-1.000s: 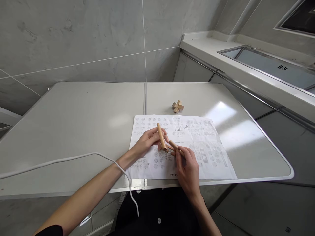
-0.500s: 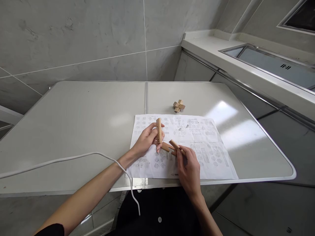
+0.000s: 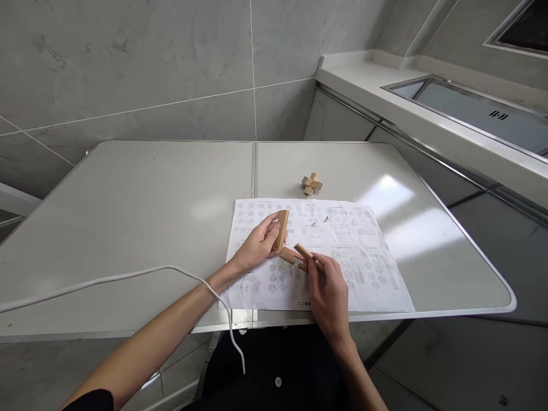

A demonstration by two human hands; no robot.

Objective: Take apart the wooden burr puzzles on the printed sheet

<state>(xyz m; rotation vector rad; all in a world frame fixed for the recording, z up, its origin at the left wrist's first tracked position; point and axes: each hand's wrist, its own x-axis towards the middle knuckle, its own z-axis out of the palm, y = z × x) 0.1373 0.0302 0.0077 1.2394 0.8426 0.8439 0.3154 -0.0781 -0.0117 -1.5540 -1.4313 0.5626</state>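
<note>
My left hand (image 3: 258,242) is closed around a wooden puzzle piece (image 3: 281,229), a tilted bar with a small dark mark like a 2 near its lower end. Between the thumb and fingers of my right hand (image 3: 329,285) is another wooden bar (image 3: 303,251), which points up and to the left. A notched wooden piece (image 3: 288,255) lies between the two hands, just under the left one; whether a finger touches it I cannot tell. Beneath both hands spreads a white instruction sheet (image 3: 368,285) printed with small diagrams.
An assembled wooden burr puzzle (image 3: 311,184) stands behind the sheet on the pale folding table (image 3: 128,217). A white cable (image 3: 128,275) crosses the table's left side and runs over my left forearm. To the right is a counter with a sink (image 3: 471,111).
My left hand has turned its wooden bar, so a broader face and the mark now show, and its fingers have curled in. My right hand has hardly moved.
</note>
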